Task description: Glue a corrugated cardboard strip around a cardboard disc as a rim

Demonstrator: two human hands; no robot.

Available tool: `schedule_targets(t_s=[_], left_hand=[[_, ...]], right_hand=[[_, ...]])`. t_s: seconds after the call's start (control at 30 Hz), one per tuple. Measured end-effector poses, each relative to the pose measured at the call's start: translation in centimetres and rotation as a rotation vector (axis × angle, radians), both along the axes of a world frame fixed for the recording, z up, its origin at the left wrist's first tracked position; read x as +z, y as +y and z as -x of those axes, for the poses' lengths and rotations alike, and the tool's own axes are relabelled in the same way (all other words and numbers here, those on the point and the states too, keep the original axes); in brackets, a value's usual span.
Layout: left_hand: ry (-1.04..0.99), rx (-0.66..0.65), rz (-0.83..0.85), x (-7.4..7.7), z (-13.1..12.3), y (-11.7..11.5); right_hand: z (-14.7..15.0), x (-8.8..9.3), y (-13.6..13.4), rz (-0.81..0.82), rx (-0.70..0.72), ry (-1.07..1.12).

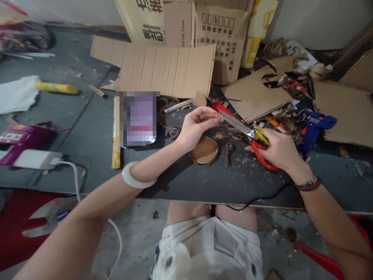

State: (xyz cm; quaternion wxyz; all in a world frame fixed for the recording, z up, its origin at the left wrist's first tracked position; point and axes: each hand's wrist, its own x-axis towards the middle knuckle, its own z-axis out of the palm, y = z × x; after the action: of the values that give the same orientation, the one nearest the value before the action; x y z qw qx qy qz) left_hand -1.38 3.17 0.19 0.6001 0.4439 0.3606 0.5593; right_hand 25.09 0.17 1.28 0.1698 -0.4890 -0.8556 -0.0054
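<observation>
Left hand: the left hand point(196, 126) hangs above the tabletop, fingers held together and pinching a small cardboard scrap point(220, 118) at their tips; a smooth white bangle point(136, 175) circles the forearm.

Right hand: the right hand point(276, 149) has its fingers curled tightly around the looped red-and-yellow plastic handles of the scissors point(237, 124), whose long steel blades reach far and left to the scrap.

Near the hands: a round cardboard disc point(204, 150) with a twisted, rope-like brown rim lies just below the left hand; a knobbly twisted strip point(229, 153) sits between the hands.

Bench: the dark worktop point(247, 184) is gritty with corrugated shavings and curls.

Far right: a blue glue gun point(313, 128) lies beside a cut cardboard sheet point(253, 93) with ragged, curving holes.

Far: a broad corrugated cardboard panel point(154, 70) leans over printed boxes point(218, 27).

Left: a pixelated, blurred device point(140, 118) lies flat; a white charger point(36, 159) trails its cable over the near edge.
</observation>
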Motion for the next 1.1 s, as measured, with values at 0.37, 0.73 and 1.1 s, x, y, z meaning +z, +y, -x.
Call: schedule_targets(t_s=[0.37, 0.73, 1.1], left_hand=[[-0.013, 0.006, -0.013, 0.01, -0.03, -0.03], [0.091, 0.109, -0.094, -0.42, 0.0, 0.21], [0.079, 0.109, -0.087, -0.34, 0.02, 0.15]], right_hand=[[-0.01, 0.02, -0.03, 0.007, 0.004, 0.009], [-0.05, 0.1, -0.01, 0.033, -0.007, 0.003], [0.05, 0.25, -0.01, 0.021, -0.041, 0.082]])
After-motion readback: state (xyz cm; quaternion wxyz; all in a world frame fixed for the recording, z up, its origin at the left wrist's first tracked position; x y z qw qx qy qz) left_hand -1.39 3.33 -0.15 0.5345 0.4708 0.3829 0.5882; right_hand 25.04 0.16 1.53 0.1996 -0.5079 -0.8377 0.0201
